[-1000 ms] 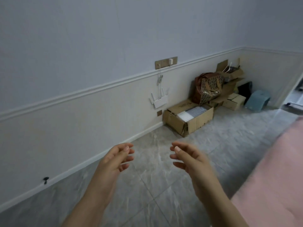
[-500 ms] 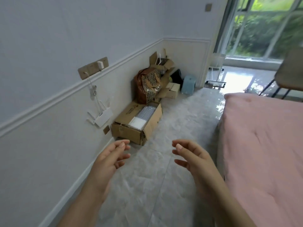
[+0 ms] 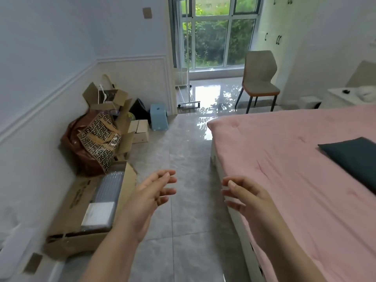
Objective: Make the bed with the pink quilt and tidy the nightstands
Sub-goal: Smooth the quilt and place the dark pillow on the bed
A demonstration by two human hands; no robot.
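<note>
The pink quilt (image 3: 284, 159) lies spread flat over the bed on the right, reaching its foot corner. A dark green pillow (image 3: 354, 157) rests on it at the right edge. My left hand (image 3: 148, 194) and my right hand (image 3: 246, 196) hover side by side over the grey floor, fingers loosely spread, holding nothing. The right hand is just left of the bed's side edge, apart from the quilt. A white nightstand (image 3: 345, 96) stands beyond the bed at the far right, with a small dark object and something white on top.
Cardboard boxes (image 3: 87, 216) and a patterned brown bag (image 3: 95, 139) line the left wall. A blue stool (image 3: 159, 117) sits further back. A grey chair (image 3: 260, 78) stands near the window. A tiled aisle (image 3: 183, 159) runs between the boxes and the bed.
The view has swung right from the wall to the bed, window and chair. Both hands stay raised and empty in the same pose.
</note>
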